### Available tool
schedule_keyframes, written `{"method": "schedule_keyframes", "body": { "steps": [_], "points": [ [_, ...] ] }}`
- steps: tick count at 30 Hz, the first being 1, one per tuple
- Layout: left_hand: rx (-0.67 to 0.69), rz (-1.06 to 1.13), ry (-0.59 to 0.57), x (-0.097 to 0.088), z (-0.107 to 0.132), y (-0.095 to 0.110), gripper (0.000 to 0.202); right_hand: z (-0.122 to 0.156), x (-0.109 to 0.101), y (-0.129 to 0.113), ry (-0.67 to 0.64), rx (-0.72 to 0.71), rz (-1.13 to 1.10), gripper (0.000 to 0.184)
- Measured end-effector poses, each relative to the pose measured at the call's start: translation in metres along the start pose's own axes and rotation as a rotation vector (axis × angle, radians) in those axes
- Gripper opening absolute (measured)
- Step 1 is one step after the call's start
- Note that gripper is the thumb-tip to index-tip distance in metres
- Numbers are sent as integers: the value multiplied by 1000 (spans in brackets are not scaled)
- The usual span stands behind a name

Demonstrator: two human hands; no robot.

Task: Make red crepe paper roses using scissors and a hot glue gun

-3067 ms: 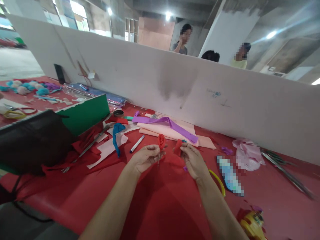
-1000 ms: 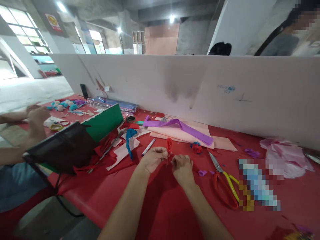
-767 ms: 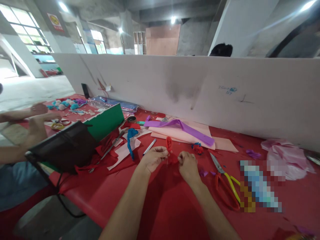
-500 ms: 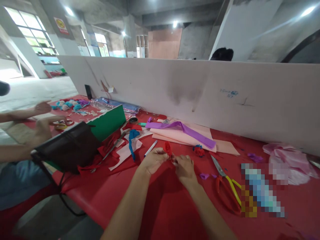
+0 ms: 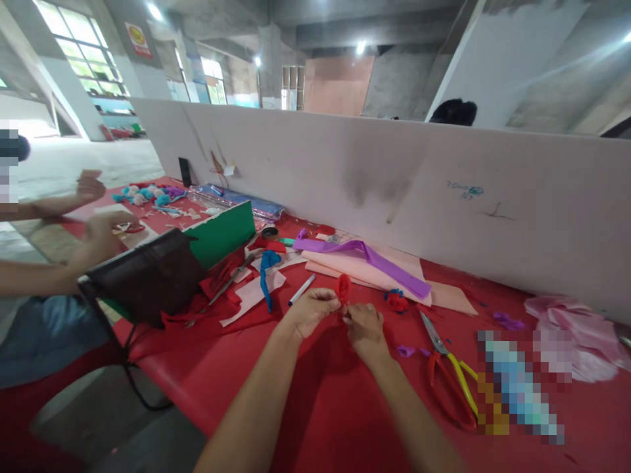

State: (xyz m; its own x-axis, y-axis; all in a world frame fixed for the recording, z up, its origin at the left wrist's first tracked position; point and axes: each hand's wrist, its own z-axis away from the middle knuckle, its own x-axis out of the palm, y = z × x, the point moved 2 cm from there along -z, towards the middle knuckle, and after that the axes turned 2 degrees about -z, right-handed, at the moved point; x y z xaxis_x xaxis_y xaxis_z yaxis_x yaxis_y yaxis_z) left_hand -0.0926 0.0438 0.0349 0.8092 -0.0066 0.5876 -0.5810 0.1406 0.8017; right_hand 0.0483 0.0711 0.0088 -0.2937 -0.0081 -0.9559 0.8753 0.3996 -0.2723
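Note:
Between my hands, just above the red tabletop (image 5: 236, 394), is a small red paper flower (image 5: 344, 288) standing upright. My left hand (image 5: 318, 312) pinches its left side with thumb and forefinger. My right hand (image 5: 365, 330) is closed at the flower's base; its fingertips hide the lower part. A red and blue paper flower (image 5: 396, 300) lies just beyond my right hand. To the right rest scissors (image 5: 446, 361) with red and yellow handles, blades pointing away. A white marker (image 5: 302, 290) lies beyond my left hand.
A purple paper strip (image 5: 365, 253) crosses peach paper sheets (image 5: 453, 295) at the back. Red scraps, a blue strip (image 5: 266, 279) and a green board (image 5: 221, 233) are left. Pink tissue (image 5: 574, 335) lies right. A co-worker's hands (image 5: 101, 226) hold scissors and paper. A white partition (image 5: 296, 164) stands behind.
The view has shifted slightly, so the scene sits a little to the right. The red flower shows as a more upright loop. The co-worker's far hand is now raised with a paper piece.

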Motion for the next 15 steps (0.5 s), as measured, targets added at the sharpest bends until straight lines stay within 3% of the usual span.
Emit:
{"method": "schedule_keyframes", "body": {
  "steps": [6, 11, 15],
  "points": [
    [-63, 72, 136, -5, -2, 0, 19, -4, -8, 7, -29, -30, -47, 10],
    [-143, 137, 255, -13, -7, -1, 13, -6, -16, 17, -56, -26, -27, 18],
    [-168, 166, 353, -21, -12, -4, 11, -3, -22, 14, -58, -67, -30, 12]
  ]
}}
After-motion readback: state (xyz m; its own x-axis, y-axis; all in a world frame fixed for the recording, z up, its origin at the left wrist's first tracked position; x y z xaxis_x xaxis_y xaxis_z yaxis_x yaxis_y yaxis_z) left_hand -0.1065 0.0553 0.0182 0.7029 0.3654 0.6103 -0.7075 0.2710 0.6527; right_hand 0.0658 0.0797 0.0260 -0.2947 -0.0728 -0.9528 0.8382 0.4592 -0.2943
